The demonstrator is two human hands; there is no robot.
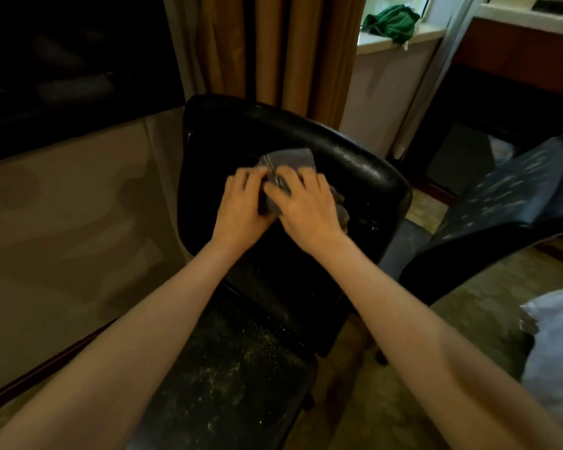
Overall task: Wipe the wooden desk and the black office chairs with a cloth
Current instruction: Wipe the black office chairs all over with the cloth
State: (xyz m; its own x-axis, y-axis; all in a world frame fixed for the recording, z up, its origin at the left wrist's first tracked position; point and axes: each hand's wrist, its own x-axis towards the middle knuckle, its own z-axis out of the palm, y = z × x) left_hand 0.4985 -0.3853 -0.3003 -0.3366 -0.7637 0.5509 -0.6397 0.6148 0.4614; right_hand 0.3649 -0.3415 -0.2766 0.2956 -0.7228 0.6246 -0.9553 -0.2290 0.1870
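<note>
Head view: left hand [244, 203] and right hand [307, 207], fingers curled on cloth [290, 159], wiping chair [361, 167] back mid-frame; speckled seat [234, 368] and second chair [501, 206] at right look undone.

curtain: brown curtain [273, 50] hangs in folds at top centre | sill: pale window sill [371, 41] just right of it, crumpled green cloth [390, 21] lying on it | floor: patterned greenish carpet [465, 298] | right edge: white fabric [556, 352] on the floor | light: dim, brightest at the sill

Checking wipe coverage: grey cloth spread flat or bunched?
Bunched: grey cloth crumpled in folds, held by left hand and right hand against the chair backrest.
</note>
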